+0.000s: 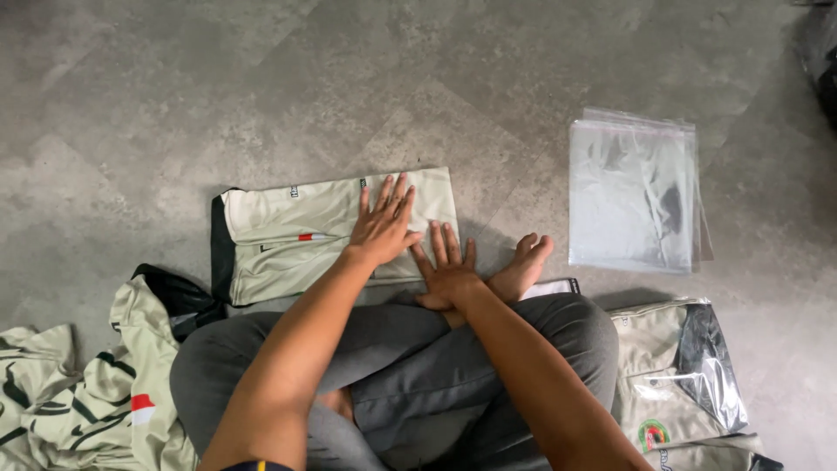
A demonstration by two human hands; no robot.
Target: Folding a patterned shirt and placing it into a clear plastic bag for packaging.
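Note:
A folded pale green shirt (288, 235) with black trim lies on the grey floor in front of my crossed legs. My left hand (382, 222) presses flat on its right part, fingers spread. My right hand (446, 270) lies flat at the shirt's near right corner, fingers pointing away from me, just beside my bare foot (521, 266). Neither hand grips anything.
A stack of clear plastic bags (635, 192) lies to the right. A bagged shirt (680, 384) sits at my right knee. A heap of loose pale green shirts (87, 392) lies at the lower left. My grey trousers (410, 366) fill the bottom centre.

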